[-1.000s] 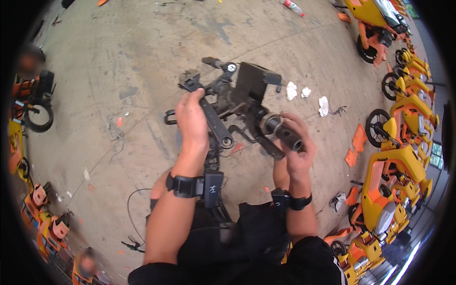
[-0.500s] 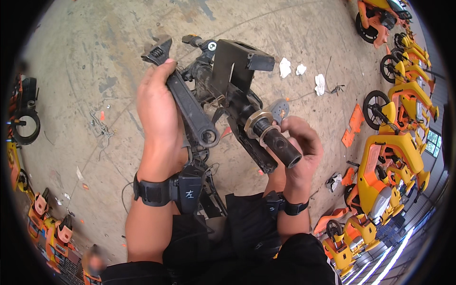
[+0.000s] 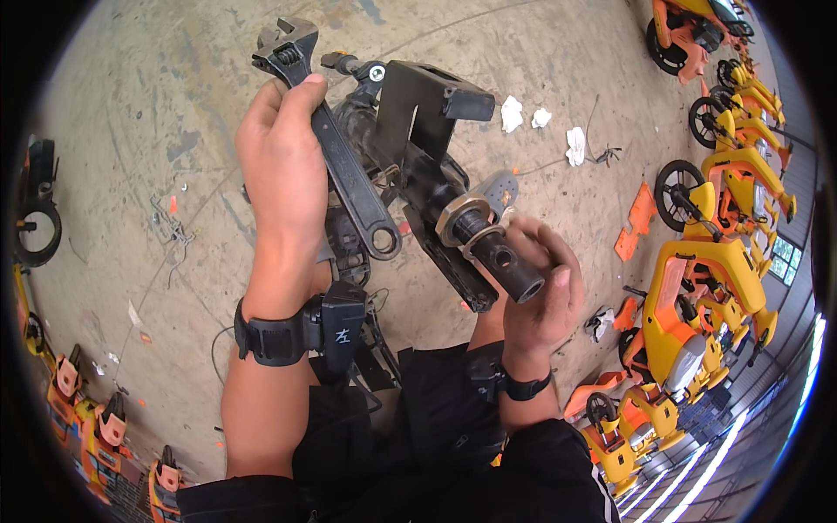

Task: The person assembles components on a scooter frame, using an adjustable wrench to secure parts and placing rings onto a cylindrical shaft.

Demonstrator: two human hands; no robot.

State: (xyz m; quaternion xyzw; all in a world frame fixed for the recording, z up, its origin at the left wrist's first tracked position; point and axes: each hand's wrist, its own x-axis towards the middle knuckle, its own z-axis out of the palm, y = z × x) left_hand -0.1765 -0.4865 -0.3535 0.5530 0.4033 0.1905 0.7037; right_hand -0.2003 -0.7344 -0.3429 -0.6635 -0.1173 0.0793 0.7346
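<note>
My left hand [image 3: 283,170] grips a black adjustable wrench [image 3: 353,183], its jaws up and its ringed handle end down. Beside it lies a black metal assembly [image 3: 401,105] with a boxy bracket and a pivot. From it a threaded tube [image 3: 521,277] points down-right toward me, with a hex nut [image 3: 455,214] and a washer around it and a hole near its end. My right hand [image 3: 545,301] is curled at the tube's right side and underside, its thumb partly hidden by it. A grey perforated clog [image 3: 501,186] shows behind the nut.
Yellow-and-orange scooters [image 3: 711,305] line the right, with others [image 3: 70,375] at the left and a black wheel [image 3: 35,235]. Crumpled white paper [image 3: 512,112], loose orange panels [image 3: 632,222] and wires [image 3: 174,231] lie on the concrete floor [image 3: 174,105]. My legs show below the assembly.
My left hand has moved up and left with the wrench. The assembly sits higher and further left in view, its tube end more toward me. My right fingers remain curled by the tube.
</note>
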